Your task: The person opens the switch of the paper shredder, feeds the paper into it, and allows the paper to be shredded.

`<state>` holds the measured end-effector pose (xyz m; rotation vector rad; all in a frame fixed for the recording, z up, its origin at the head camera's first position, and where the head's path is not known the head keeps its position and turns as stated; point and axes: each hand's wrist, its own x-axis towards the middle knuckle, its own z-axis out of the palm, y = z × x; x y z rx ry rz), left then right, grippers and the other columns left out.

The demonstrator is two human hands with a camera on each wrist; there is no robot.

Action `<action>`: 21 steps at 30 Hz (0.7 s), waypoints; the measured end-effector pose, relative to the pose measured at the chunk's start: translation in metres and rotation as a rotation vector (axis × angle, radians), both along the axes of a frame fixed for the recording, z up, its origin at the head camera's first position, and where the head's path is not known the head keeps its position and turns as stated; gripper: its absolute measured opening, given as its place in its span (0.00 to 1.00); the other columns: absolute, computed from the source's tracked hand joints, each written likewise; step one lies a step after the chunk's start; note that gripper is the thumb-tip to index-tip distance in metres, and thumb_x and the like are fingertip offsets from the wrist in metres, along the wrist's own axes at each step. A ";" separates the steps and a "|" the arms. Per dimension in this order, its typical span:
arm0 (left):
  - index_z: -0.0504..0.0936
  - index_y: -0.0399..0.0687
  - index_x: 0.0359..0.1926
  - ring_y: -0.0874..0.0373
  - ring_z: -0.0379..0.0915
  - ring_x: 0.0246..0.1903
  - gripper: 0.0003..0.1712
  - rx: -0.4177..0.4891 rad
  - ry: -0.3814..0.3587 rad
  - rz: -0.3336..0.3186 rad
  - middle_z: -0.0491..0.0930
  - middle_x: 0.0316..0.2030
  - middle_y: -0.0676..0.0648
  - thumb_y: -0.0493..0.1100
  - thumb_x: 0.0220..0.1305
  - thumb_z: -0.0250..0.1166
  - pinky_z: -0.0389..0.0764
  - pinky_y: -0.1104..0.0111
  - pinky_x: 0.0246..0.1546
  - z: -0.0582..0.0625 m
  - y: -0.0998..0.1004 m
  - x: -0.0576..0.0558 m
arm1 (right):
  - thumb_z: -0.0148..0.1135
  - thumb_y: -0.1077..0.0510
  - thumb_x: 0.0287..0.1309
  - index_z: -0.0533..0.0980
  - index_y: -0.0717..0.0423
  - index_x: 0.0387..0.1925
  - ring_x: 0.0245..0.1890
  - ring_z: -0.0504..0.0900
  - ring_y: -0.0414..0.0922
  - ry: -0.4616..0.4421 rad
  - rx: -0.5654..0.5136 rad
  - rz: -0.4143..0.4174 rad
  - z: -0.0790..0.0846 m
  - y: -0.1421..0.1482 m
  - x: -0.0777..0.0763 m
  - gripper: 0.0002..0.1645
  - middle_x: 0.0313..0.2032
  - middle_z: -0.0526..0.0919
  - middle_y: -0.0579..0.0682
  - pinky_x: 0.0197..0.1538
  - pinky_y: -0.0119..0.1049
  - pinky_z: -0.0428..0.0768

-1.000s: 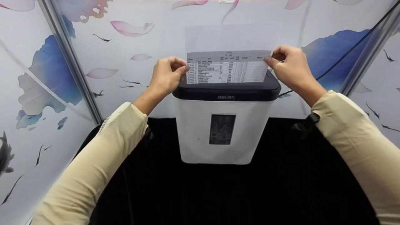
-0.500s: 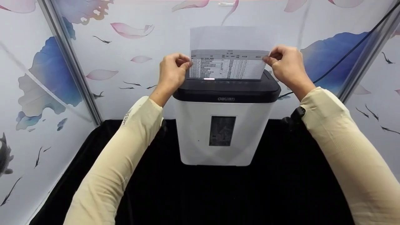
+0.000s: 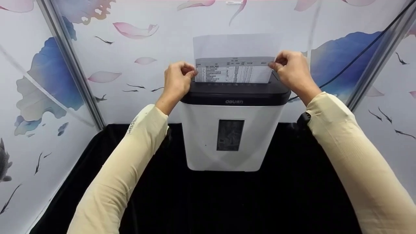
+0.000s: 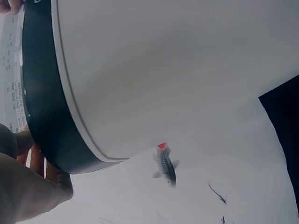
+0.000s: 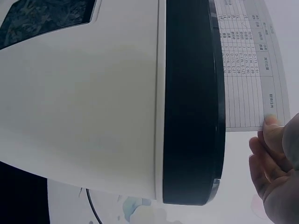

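A printed sheet of paper [image 3: 234,70] with a table of text stands upright at the slot of a paper shredder [image 3: 208,136]. Its lower edge is hidden in the dark top. My left hand [image 3: 178,79] pinches the sheet's left edge between thumb and fingers. On the opposite edge, my right hand [image 3: 292,70] pinches the paper a little higher up. In the right wrist view, the thumb presses the corner area of the sheet [image 5: 252,93]. The left wrist view has the left hand [image 4: 32,182] close beside the shredder's dark lid [image 4: 51,102].
The shredder stands on a black cloth [image 3: 240,201]. A window [image 3: 230,135] in its white front shows shredded bits inside. Behind rises a white wall panel [image 3: 169,29] with painted petals and fish. A black cable [image 3: 357,58] runs down at the right behind the shredder.
The sheet's lower edge has gone from in front of the shredder's top down into the slot, and less of the printing shows. Both hands keep their pinch, the right having shifted slightly left and down.
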<state>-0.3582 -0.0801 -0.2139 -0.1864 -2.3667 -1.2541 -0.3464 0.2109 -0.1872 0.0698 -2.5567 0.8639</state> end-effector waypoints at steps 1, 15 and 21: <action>0.81 0.47 0.39 0.61 0.75 0.36 0.06 -0.004 -0.011 -0.002 0.82 0.36 0.48 0.39 0.60 0.61 0.75 0.74 0.38 -0.001 0.000 0.000 | 0.59 0.48 0.57 0.76 0.55 0.36 0.33 0.72 0.39 0.000 0.001 0.004 -0.001 0.000 0.000 0.14 0.32 0.78 0.44 0.35 0.29 0.70; 0.81 0.50 0.46 0.62 0.77 0.41 0.16 0.039 0.044 0.008 0.84 0.40 0.49 0.49 0.58 0.64 0.75 0.73 0.44 0.013 0.001 -0.002 | 0.59 0.53 0.59 0.75 0.62 0.36 0.35 0.72 0.44 -0.023 0.030 0.050 -0.009 -0.001 -0.003 0.13 0.36 0.79 0.54 0.37 0.33 0.69; 0.82 0.47 0.41 0.63 0.76 0.36 0.12 0.052 0.113 0.028 0.84 0.36 0.48 0.46 0.58 0.64 0.73 0.75 0.39 0.013 0.005 0.000 | 0.59 0.49 0.58 0.76 0.60 0.37 0.34 0.71 0.42 0.006 0.007 0.027 -0.010 -0.002 -0.001 0.17 0.32 0.78 0.49 0.35 0.31 0.68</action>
